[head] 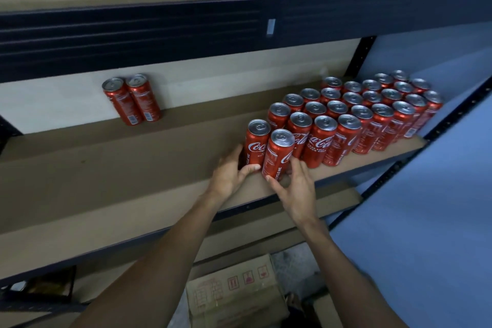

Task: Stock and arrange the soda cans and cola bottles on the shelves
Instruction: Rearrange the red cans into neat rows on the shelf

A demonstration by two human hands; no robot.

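Left hand [231,173] fingers curled round red can [256,144]; right hand [296,189] fingers wrapped on second can [278,153], touching first. Both upright on shelf [119,168], front edge just below fingers. Can block [359,117] right of fingers; bare shelf left; two cans [131,100] far back-left.
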